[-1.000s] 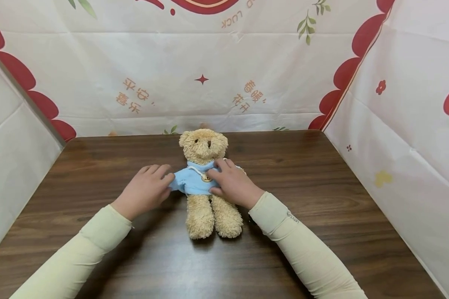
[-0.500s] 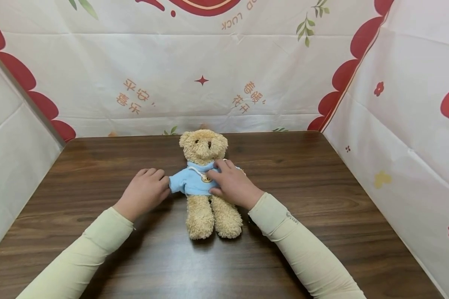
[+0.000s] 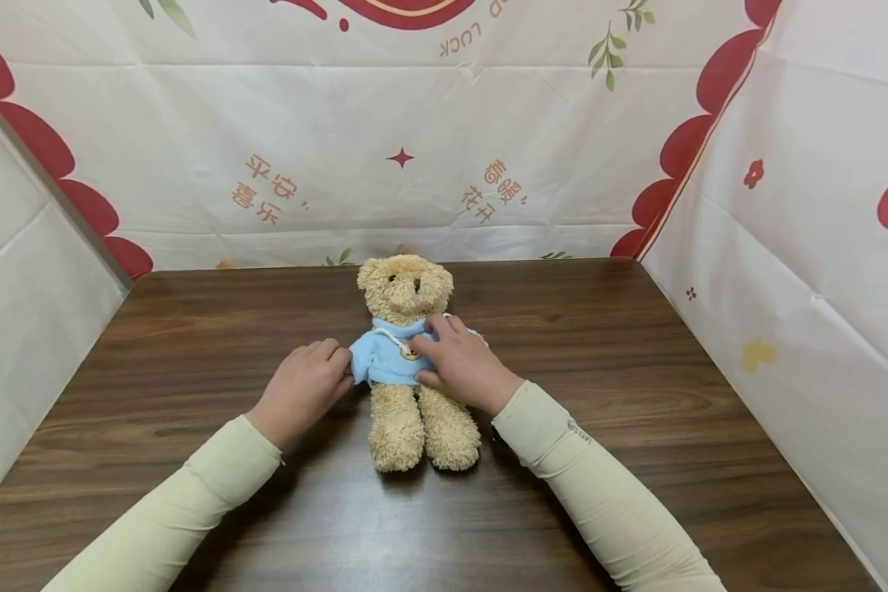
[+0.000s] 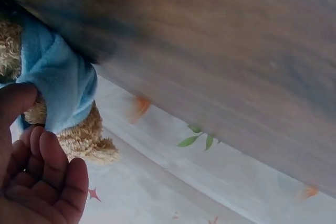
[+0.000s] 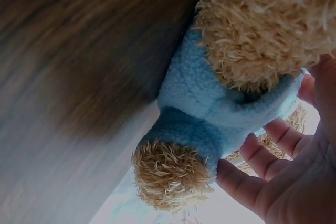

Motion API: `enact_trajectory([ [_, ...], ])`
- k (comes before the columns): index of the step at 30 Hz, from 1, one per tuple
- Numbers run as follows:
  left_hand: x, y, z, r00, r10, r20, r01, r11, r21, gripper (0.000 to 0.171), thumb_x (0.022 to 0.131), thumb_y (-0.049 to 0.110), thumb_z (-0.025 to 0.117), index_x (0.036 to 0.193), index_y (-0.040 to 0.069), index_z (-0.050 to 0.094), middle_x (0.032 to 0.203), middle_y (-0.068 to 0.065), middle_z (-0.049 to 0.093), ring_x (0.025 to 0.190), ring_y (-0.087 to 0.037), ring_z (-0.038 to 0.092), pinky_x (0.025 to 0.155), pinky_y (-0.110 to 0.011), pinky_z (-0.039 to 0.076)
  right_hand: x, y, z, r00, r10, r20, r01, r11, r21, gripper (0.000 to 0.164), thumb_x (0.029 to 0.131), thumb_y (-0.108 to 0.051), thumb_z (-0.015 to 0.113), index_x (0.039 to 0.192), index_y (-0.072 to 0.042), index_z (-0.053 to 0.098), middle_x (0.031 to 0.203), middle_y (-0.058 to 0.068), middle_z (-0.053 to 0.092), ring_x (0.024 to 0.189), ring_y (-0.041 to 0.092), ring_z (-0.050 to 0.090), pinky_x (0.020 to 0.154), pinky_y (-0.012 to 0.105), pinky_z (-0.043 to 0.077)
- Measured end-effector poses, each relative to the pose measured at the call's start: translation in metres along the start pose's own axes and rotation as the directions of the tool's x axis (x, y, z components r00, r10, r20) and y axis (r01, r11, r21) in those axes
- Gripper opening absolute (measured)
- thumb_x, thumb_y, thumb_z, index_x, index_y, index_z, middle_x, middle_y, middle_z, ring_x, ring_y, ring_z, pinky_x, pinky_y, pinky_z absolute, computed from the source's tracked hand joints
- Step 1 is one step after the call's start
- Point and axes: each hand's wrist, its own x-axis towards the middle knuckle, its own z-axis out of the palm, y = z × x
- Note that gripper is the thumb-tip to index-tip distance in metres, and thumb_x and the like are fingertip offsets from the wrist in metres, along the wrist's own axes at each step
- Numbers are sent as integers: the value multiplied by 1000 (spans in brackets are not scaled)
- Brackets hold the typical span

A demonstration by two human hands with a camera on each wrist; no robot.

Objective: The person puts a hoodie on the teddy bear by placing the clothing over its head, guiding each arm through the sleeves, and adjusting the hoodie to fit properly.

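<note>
A tan plush teddy bear (image 3: pixel 396 429) in a light blue hoodie (image 3: pixel 386 362) lies face up on the table, legs toward me. My left hand (image 3: pixel 305 385) pinches the cuff end of its sleeve on the left side. The left wrist view shows the furry paw (image 4: pixel 35 113) between thumb and curled fingers, beside the blue sleeve (image 4: pixel 65 80). On the bear's front rests my right hand (image 3: pixel 464 362), fingers near the collar and thumb by the hem, partly covering the round chest badge. The right wrist view shows its spread fingers (image 5: pixel 257 156) touching the hoodie.
A dark wood-grain table (image 3: pixel 599 329) spreads around the bear. Behind it hangs a white printed cloth (image 3: pixel 385 107) with red scallops, and similar cloth walls (image 3: pixel 821 247) flank both sides. White drawstrings (image 3: pixel 390 335) lie at the hoodie's neck.
My left hand has shifted slightly right toward the bear's body, and the sleeve end it holds has moved inward with it. The right hand has stayed in place on the chest.
</note>
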Motion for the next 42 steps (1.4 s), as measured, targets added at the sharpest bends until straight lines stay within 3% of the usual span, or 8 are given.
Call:
enact_trajectory([
  [10, 9, 7, 3, 1000, 3, 17, -3, 1000, 20, 18, 84, 8, 76, 86, 2, 59, 76, -7, 51, 61, -22, 49, 53, -35, 41, -2, 2, 0, 1000, 0, -10, 0, 1000, -15, 34, 91, -36, 73, 117, -17, 63, 121, 11, 48, 103, 28, 47, 74, 39, 49],
  [18, 11, 8, 7, 999, 17, -38, -15, 998, 67, 12, 82, -3, 70, 80, -2, 58, 69, -10, 50, 53, -23, 50, 46, -33, 40, -2, 2, 0, 1000, 3, -13, -4, 1000, -10, 35, 91, -35, 73, 119, -16, 63, 120, 11, 48, 102, 28, 47, 73, 39, 48],
  [22, 10, -2, 4, 999, -35, -32, 37, 997, 74, 10, 76, -9, 68, 81, -4, 61, 70, -12, 53, 55, -26, 54, 47, -38, 45, -1, 1, 1, 1000, -1, -8, 1, 1000, 4, 33, 92, -34, 72, 118, -16, 63, 121, 11, 48, 103, 28, 46, 75, 39, 48],
  [25, 9, -15, 0, 994, -103, 22, 102, 994, 43, 11, 76, -11, 67, 83, -3, 63, 72, -12, 56, 59, -29, 57, 49, -42, 48, -1, 1, 1, 1000, -5, -2, 5, 1000, 15, 32, 92, -33, 72, 117, -17, 62, 120, 11, 47, 103, 29, 45, 76, 39, 47],
  [30, 16, -39, -4, 969, -206, 138, 210, 978, -12, 9, 81, -7, 69, 85, 1, 67, 77, -11, 63, 69, -32, 63, 59, -45, 53, -1, 1, 1, 1000, -10, 5, 10, 1000, 27, 30, 91, -32, 74, 114, -17, 62, 120, 11, 47, 105, 28, 45, 77, 39, 46],
  [36, 25, -53, -5, 944, -278, 177, 295, 953, -76, 6, 87, -2, 67, 89, 3, 70, 85, -11, 67, 77, -33, 63, 66, -47, 52, -1, 1, 1, 1000, -4, 19, 3, 1000, 29, 30, 91, -32, 74, 114, -17, 61, 121, 11, 46, 106, 28, 45, 74, 38, 46],
  [38, 25, -52, -4, 946, -279, 166, 296, 951, -88, 6, 89, -2, 66, 91, 2, 71, 87, -12, 67, 78, -33, 63, 67, -47, 52, -1, 1, 1, 1000, 0, 23, -1, 1000, 31, 30, 91, -32, 74, 113, -17, 60, 120, 11, 46, 104, 28, 44, 72, 37, 45],
  [42, 21, -42, -7, 966, -230, 115, 242, 964, -112, 7, 87, 1, 67, 94, 2, 68, 86, -9, 63, 73, -28, 59, 63, -42, 50, -3, 2, 2, 1000, 12, 18, -12, 999, 31, 31, 90, -33, 74, 110, -15, 59, 119, 13, 46, 100, 27, 44, 72, 36, 45],
])
